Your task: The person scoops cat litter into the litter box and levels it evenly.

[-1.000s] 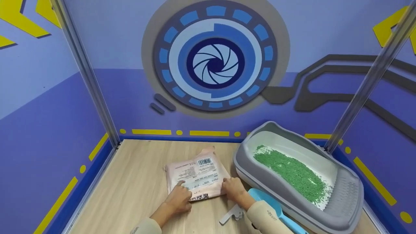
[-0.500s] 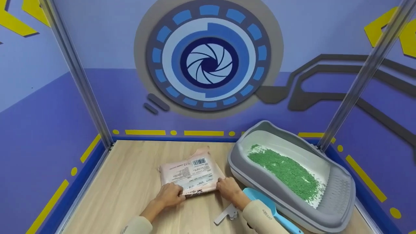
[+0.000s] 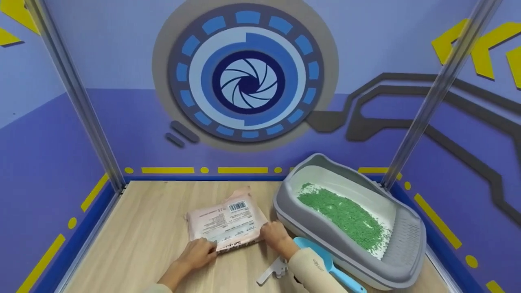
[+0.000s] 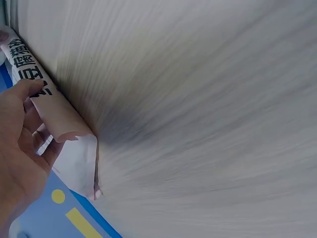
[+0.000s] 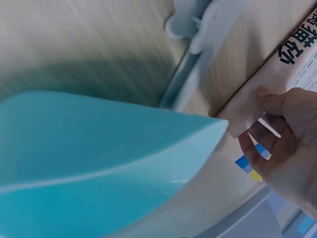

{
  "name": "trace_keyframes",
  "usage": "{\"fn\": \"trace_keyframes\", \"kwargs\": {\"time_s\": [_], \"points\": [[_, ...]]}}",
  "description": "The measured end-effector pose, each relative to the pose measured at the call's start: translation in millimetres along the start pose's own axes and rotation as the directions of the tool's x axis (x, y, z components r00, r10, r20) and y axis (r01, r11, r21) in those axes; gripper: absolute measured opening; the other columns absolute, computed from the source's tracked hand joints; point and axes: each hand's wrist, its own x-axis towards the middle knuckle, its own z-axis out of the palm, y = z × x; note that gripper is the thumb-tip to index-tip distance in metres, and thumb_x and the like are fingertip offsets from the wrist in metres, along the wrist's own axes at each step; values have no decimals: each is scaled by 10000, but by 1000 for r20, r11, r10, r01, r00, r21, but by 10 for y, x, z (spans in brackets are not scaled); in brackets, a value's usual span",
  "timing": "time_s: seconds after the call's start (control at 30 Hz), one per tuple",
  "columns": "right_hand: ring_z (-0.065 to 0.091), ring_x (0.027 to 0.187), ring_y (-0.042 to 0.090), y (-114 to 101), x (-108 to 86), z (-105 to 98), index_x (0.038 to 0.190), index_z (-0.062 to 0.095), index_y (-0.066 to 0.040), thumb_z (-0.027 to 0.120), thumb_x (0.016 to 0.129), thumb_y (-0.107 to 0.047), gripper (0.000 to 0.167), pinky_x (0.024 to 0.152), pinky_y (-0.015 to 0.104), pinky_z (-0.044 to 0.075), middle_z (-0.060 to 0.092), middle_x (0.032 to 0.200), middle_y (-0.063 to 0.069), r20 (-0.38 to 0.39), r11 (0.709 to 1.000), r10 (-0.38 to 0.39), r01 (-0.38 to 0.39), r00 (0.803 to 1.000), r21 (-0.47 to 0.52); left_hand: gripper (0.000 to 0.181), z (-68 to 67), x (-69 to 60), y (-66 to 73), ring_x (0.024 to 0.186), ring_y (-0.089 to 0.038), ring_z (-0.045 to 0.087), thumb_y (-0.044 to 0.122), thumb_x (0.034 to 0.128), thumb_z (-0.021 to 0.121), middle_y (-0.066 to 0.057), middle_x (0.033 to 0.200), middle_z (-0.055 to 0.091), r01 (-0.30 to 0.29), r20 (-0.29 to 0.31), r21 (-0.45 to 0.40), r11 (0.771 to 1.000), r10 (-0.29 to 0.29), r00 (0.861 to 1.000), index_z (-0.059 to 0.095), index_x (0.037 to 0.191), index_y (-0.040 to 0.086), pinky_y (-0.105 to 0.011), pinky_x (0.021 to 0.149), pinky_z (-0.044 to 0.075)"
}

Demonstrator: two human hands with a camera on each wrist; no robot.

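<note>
A pink, flattened cat litter bag (image 3: pixel 228 221) with a barcode and printed text lies on the wooden table. My left hand (image 3: pixel 197 253) grips its near edge at the left corner. In the left wrist view the thumb of the left hand (image 4: pixel 22 144) presses beside large dark characters on the bag (image 4: pixel 62 114), with fingers behind it. At the near right corner my right hand (image 3: pixel 277 237) pinches the bag's edge. The right wrist view has that hand (image 5: pixel 290 141) with its thumb on the bag (image 5: pixel 277 74) and fingers curled underneath.
Right of the bag stands a grey and white litter box (image 3: pixel 407 240) holding green litter (image 3: pixel 346 215). A light blue scoop (image 3: pixel 319 252) lies against its near side. A small grey plastic piece (image 3: pixel 273 270) lies left of the scoop. Purple walls (image 3: pixel 134 130) enclose the table.
My left hand has gone from an extended index finger over the bag to gripping its near left edge. The right hand keeps its hold. The head view has turned right, shifting the scene left.
</note>
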Motion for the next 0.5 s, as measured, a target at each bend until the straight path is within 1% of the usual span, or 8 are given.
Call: {"fn": "trace_keyframes", "kwargs": {"time_s": [0.13, 0.23, 0.27, 0.33, 0.4, 0.43, 0.47, 0.5], "points": [[658, 668, 175, -35, -155, 45, 766, 706, -136, 788, 733, -124, 89, 650, 297, 524, 663, 760, -9, -49, 1000, 14, -13, 999, 17, 252, 18, -11, 57, 569, -71, 332, 108, 822, 714, 72, 605, 413, -3, -9, 24, 1000, 3, 1000, 509, 678, 140, -254, 520, 260], [655, 784, 184, -65, -272, -42, 838, 701, -130, 784, 757, -167, 122, 701, 302, 518, 642, 841, 4, -20, 1000, 25, -25, 999, 10, 249, 21, 9, 96, 575, -87, 345, 99, 832, 711, 57, 608, 429, 12, -5, 35, 999, -12, 1000, 510, 689, 129, -263, 526, 265], [644, 815, 195, -69, -299, -91, 849, 692, -124, 780, 764, -170, 131, 706, 310, 516, 630, 860, 17, -21, 999, 31, -31, 999, 25, 246, 14, 21, 98, 579, -91, 349, 96, 836, 708, 55, 611, 432, 19, -1, 38, 999, -19, 1000, 511, 693, 126, -264, 528, 266], [616, 842, 214, -68, -372, -186, 865, 668, -107, 772, 778, -174, 151, 705, 322, 519, 603, 889, 44, -55, 998, 50, -47, 997, 45, 243, 13, 44, 110, 590, -99, 353, 94, 851, 703, 55, 623, 428, 36, 10, 34, 999, -36, 999, 513, 703, 120, -267, 534, 263], [617, 808, 223, -71, -489, -275, 844, 650, -97, 775, 784, -180, 162, 657, 320, 533, 588, 870, 60, -121, 995, 76, -67, 990, 76, 243, 14, 55, 123, 597, -104, 355, 94, 862, 700, 57, 631, 423, 51, 20, 27, 998, -51, 998, 514, 707, 117, -268, 539, 260], [629, 756, 231, -80, -558, -316, 806, 644, -90, 781, 778, -177, 164, 612, 322, 538, 597, 832, 66, -158, 992, 96, -81, 983, 99, 243, 23, 56, 120, 597, -106, 357, 96, 862, 701, 57, 630, 424, 54, 23, 26, 998, -54, 998, 516, 706, 117, -270, 540, 263], [635, 706, 239, -96, -633, -358, 771, 637, -82, 786, 775, -169, 173, 569, 329, 539, 598, 796, 73, -178, 988, 118, -97, 977, 121, 243, 27, 52, 123, 597, -110, 359, 100, 861, 701, 54, 628, 430, 54, 23, 29, 998, -54, 998, 516, 704, 116, -274, 542, 266], [646, 664, 248, -114, -712, -400, 753, 623, -75, 789, 777, -175, 194, 537, 340, 540, 605, 762, 80, -168, 983, 141, -118, 976, 138, 241, 35, 45, 121, 597, -109, 360, 102, 860, 700, 53, 628, 434, 55, 24, 30, 998, -55, 998, 518, 704, 116, -274, 544, 269]]}}
